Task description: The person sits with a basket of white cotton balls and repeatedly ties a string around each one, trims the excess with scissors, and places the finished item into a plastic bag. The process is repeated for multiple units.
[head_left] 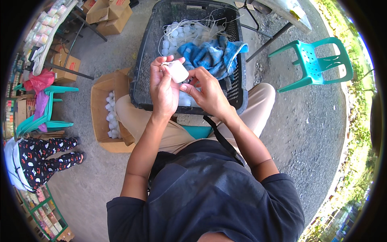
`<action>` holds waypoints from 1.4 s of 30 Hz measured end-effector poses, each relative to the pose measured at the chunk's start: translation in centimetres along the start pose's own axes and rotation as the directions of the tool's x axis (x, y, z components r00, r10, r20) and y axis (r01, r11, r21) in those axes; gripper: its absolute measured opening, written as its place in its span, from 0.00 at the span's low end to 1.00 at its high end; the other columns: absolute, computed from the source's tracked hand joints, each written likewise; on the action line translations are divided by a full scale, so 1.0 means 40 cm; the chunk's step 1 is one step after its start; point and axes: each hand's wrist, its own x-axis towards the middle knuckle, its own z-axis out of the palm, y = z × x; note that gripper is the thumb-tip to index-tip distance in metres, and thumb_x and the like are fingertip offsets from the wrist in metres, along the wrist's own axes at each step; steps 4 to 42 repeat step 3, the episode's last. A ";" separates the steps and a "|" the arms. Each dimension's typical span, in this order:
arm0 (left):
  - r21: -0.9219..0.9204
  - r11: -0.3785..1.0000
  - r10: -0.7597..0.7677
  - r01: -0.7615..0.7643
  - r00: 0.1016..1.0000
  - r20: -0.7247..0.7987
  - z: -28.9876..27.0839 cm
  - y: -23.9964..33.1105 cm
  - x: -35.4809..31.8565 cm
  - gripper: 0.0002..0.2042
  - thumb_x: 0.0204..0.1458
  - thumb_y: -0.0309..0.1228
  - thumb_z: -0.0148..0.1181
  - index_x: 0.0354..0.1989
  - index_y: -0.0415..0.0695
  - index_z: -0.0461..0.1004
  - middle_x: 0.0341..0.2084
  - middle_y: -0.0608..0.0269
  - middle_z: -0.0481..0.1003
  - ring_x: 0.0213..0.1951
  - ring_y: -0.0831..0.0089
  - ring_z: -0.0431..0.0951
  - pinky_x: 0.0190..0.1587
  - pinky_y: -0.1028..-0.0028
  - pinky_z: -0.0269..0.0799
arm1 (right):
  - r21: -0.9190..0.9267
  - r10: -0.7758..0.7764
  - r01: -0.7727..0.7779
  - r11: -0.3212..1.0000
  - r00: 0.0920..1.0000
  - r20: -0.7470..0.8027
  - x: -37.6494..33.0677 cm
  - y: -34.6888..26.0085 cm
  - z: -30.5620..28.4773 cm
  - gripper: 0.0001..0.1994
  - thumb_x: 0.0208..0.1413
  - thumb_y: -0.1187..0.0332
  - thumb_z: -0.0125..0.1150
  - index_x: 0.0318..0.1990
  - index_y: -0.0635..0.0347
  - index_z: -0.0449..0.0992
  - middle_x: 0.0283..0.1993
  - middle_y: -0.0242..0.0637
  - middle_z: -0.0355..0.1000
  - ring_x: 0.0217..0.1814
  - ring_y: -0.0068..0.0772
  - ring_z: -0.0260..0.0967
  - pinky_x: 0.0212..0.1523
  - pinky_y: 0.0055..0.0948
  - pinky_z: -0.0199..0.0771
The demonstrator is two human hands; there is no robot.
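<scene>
My left hand (165, 97) holds up a white, rounded block-like piece (177, 72) above the near part of a black plastic crate (141, 82). Its fingers and thumb close round the piece's left side. Beside the piece's lower right edge is my right hand (212, 94), thumb and fingers curled into a pinch; what lies between them is too small to tell. Below, the crate contains several white pieces (173, 38), tangled pale strings (205, 32) and a crumpled blue cloth (217, 56).
An open cardboard box (98, 105) with white pieces stands left of the crate. Green plastic chairs stand at right (308, 64) and left (48, 105). Another person in patterned trousers (44, 161) is at far left. Tables (52, 36) and cartons (113, 18) are farther off.
</scene>
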 end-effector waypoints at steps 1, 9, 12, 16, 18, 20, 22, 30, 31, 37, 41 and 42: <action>0.022 1.000 -0.003 0.002 0.999 0.045 0.010 -0.007 0.003 0.15 0.65 0.36 0.44 0.57 0.44 0.61 0.55 0.55 0.64 0.59 0.61 0.67 0.59 0.63 0.65 | -0.042 -0.007 0.007 0.999 1.000 -0.009 0.011 0.004 0.010 0.15 0.51 0.65 0.67 0.39 0.67 0.71 0.36 0.43 0.69 0.38 0.42 0.69 0.39 0.37 0.70; 0.224 0.968 0.065 -0.112 0.977 0.205 0.002 -0.007 0.017 0.22 0.65 0.35 0.45 0.66 0.46 0.53 0.62 0.53 0.59 0.63 0.57 0.63 0.63 0.63 0.61 | -0.133 -0.003 0.001 0.991 1.000 -0.011 0.032 0.003 0.012 0.14 0.52 0.66 0.65 0.40 0.66 0.71 0.38 0.46 0.69 0.42 0.44 0.70 0.42 0.39 0.70; 0.224 0.968 0.065 -0.112 0.977 0.205 0.002 -0.007 0.017 0.22 0.65 0.35 0.45 0.66 0.46 0.53 0.62 0.53 0.59 0.63 0.57 0.63 0.63 0.63 0.61 | -0.133 -0.003 0.001 0.991 1.000 -0.011 0.032 0.003 0.012 0.14 0.52 0.66 0.65 0.40 0.66 0.71 0.38 0.46 0.69 0.42 0.44 0.70 0.42 0.39 0.70; 0.224 0.968 0.065 -0.112 0.977 0.205 0.002 -0.007 0.017 0.22 0.65 0.35 0.45 0.66 0.46 0.53 0.62 0.53 0.59 0.63 0.57 0.63 0.63 0.63 0.61 | -0.133 -0.003 0.001 0.991 1.000 -0.011 0.032 0.003 0.012 0.14 0.52 0.66 0.65 0.40 0.66 0.71 0.38 0.46 0.69 0.42 0.44 0.70 0.42 0.39 0.70; 0.224 0.968 0.065 -0.112 0.977 0.205 0.002 -0.007 0.017 0.22 0.65 0.35 0.45 0.66 0.46 0.53 0.62 0.53 0.59 0.63 0.57 0.63 0.63 0.63 0.61 | -0.133 -0.003 0.001 0.991 1.000 -0.011 0.032 0.003 0.012 0.14 0.52 0.66 0.65 0.40 0.66 0.71 0.38 0.46 0.69 0.42 0.44 0.70 0.42 0.39 0.70; 0.224 0.968 0.065 -0.112 0.977 0.205 0.002 -0.007 0.017 0.22 0.65 0.35 0.45 0.66 0.46 0.53 0.62 0.53 0.59 0.63 0.57 0.63 0.63 0.63 0.61 | -0.133 -0.003 0.001 0.991 1.000 -0.011 0.032 0.003 0.012 0.14 0.52 0.66 0.65 0.40 0.66 0.71 0.38 0.46 0.69 0.42 0.44 0.70 0.42 0.39 0.70; 0.224 0.968 0.065 -0.112 0.977 0.205 0.002 -0.007 0.017 0.22 0.65 0.35 0.45 0.66 0.46 0.53 0.62 0.53 0.59 0.63 0.57 0.63 0.63 0.63 0.61 | -0.133 -0.003 0.001 0.991 1.000 -0.011 0.032 0.003 0.012 0.14 0.52 0.66 0.65 0.40 0.66 0.71 0.38 0.46 0.69 0.42 0.44 0.70 0.42 0.39 0.70; 0.224 0.968 0.065 -0.112 0.977 0.205 0.002 -0.007 0.017 0.22 0.65 0.35 0.45 0.66 0.46 0.53 0.62 0.53 0.59 0.63 0.57 0.63 0.63 0.63 0.61 | -0.133 -0.003 0.001 0.991 1.000 -0.011 0.032 0.003 0.012 0.14 0.52 0.66 0.65 0.40 0.66 0.71 0.38 0.46 0.69 0.42 0.44 0.70 0.42 0.39 0.70; 0.224 0.968 0.065 -0.112 0.977 0.205 0.002 -0.007 0.017 0.22 0.65 0.35 0.45 0.66 0.46 0.53 0.62 0.53 0.59 0.63 0.57 0.63 0.63 0.63 0.61 | -0.133 -0.003 0.001 0.991 1.000 -0.011 0.032 0.003 0.012 0.14 0.52 0.66 0.65 0.40 0.66 0.71 0.38 0.46 0.69 0.42 0.44 0.70 0.42 0.39 0.70; 0.224 0.968 0.065 -0.112 0.977 0.205 0.002 -0.007 0.017 0.22 0.65 0.35 0.45 0.66 0.46 0.53 0.62 0.53 0.59 0.63 0.57 0.63 0.63 0.63 0.61 | -0.133 -0.003 0.001 0.991 1.000 -0.011 0.032 0.003 0.012 0.14 0.52 0.66 0.65 0.40 0.66 0.71 0.38 0.46 0.69 0.42 0.44 0.70 0.42 0.39 0.70; 0.224 0.968 0.065 -0.112 0.977 0.205 0.002 -0.007 0.017 0.22 0.65 0.35 0.45 0.66 0.46 0.53 0.62 0.53 0.59 0.63 0.57 0.63 0.63 0.63 0.61 | -0.133 -0.003 0.001 0.991 1.000 -0.011 0.032 0.003 0.012 0.14 0.52 0.66 0.65 0.40 0.66 0.71 0.38 0.46 0.69 0.42 0.44 0.70 0.42 0.39 0.70; 0.224 0.968 0.065 -0.112 0.977 0.205 0.002 -0.007 0.017 0.22 0.65 0.35 0.45 0.66 0.46 0.53 0.62 0.53 0.59 0.63 0.57 0.63 0.63 0.63 0.61 | -0.133 -0.003 0.001 0.991 1.000 -0.011 0.032 0.003 0.012 0.14 0.52 0.66 0.65 0.40 0.66 0.71 0.38 0.46 0.69 0.42 0.44 0.70 0.42 0.39 0.70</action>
